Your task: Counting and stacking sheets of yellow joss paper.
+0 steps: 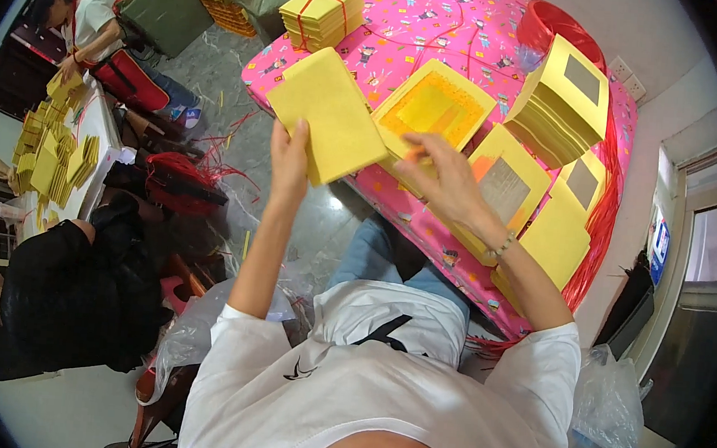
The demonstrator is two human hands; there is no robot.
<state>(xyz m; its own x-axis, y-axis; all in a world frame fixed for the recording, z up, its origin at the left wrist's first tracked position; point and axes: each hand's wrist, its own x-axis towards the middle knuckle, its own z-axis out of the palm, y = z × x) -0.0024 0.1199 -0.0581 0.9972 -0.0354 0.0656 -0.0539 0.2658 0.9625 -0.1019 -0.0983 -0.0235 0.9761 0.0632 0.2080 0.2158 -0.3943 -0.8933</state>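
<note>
My left hand point(290, 158) grips a thick sheaf of yellow paper point(327, 114) by its near left edge, thumb on top, and holds it up tilted over the left edge of the table. My right hand point(444, 183) hovers at the near edge of a yellow paper stack with an orange-bordered top point(448, 105). Its fingers are curved and apart, and I see nothing held in them; whether they touch the stack I cannot tell. Just right of that hand lies another yellow stack with a grey rectangle point(504, 188) on top.
A pink patterned cloth point(417, 10) covers the table. On it stand a tall paper stack point(564, 97), a tied bundle point(322, 12) and red cord point(600, 201). At left, a co-worker point(96, 31) bends over a white table point(100, 132) bearing yellow bundles; someone in black point(84, 287) sits nearer.
</note>
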